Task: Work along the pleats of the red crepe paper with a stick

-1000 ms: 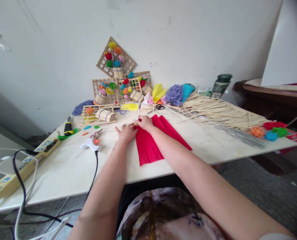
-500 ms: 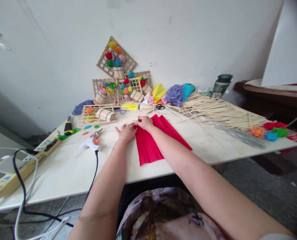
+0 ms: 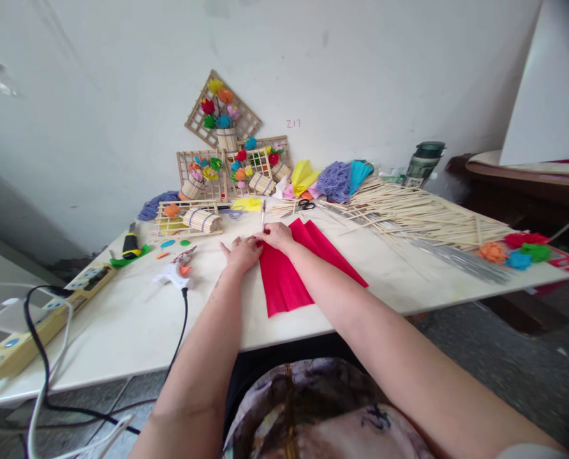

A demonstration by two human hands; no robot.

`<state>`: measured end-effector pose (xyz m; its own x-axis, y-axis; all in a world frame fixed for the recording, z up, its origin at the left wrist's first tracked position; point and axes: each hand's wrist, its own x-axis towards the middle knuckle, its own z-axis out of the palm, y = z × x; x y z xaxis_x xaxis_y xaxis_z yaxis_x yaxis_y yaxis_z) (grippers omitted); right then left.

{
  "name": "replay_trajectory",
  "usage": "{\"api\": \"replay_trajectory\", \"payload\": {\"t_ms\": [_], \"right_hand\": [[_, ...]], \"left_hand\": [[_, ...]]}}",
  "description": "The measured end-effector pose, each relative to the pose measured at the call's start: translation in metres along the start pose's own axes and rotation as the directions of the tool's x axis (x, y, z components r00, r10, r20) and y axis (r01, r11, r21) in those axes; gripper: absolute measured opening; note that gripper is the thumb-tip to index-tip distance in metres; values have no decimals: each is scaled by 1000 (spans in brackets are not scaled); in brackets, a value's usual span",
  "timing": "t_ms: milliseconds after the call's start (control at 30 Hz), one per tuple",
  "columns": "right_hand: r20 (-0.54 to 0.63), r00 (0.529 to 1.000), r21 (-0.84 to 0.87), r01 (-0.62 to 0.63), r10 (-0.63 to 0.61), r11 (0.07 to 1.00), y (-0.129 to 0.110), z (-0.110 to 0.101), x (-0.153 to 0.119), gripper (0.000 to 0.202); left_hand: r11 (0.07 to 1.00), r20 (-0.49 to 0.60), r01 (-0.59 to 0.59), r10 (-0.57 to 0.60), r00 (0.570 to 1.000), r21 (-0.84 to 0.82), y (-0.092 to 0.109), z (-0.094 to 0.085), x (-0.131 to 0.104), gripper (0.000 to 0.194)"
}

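A sheet of red crepe paper [image 3: 287,287] lies creased on the white table, its lower edge near the table's front. My right hand [image 3: 277,236] is closed round a slim white pen [image 3: 263,215], whose upper end sticks up above the fingers. The pen's tip is hidden by the hand, close to the paper's upper left corner. My left hand [image 3: 243,254] lies flat with fingers spread at the paper's left edge, its fingertips touching the corner beside the right hand.
To the left are a white glue gun [image 3: 173,275], a utility knife [image 3: 131,245] and a yellow power strip [image 3: 74,290] with cables. Bamboo lattices with paper flowers [image 3: 224,105] lean on the wall. Scissors [image 3: 306,204], wooden sticks [image 3: 418,210] and a green-lidded bottle [image 3: 425,164] stand or lie right.
The pen's upper end has shifted slightly left, with a small movement of my right fingers. My left hand and the red paper stay in place.
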<state>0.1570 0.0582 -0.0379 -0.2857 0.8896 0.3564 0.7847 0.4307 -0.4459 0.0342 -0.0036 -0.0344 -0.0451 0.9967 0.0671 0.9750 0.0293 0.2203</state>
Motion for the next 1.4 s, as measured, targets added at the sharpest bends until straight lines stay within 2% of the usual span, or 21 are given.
{"api": "replay_trajectory", "payload": {"t_ms": [367, 700, 933, 1400], "right_hand": [[-11, 1000, -53, -5, 4, 999, 1, 2, 2, 32], [-62, 998, 36, -24, 26, 999, 0, 2, 1, 36], [-27, 997, 56, -74, 75, 996, -1, -1, -1, 36], [-7, 999, 27, -38, 38, 999, 0, 1, -1, 38]], "left_hand": [[999, 11, 10, -10, 1000, 38, 1, -1, -1, 49], [1000, 4, 6, -6, 1000, 30, 1, 0, 0, 49], [1000, -5, 16, -16, 1000, -17, -1, 2, 1, 48], [998, -29, 27, -29, 999, -49, -2, 3, 2, 44]]}}
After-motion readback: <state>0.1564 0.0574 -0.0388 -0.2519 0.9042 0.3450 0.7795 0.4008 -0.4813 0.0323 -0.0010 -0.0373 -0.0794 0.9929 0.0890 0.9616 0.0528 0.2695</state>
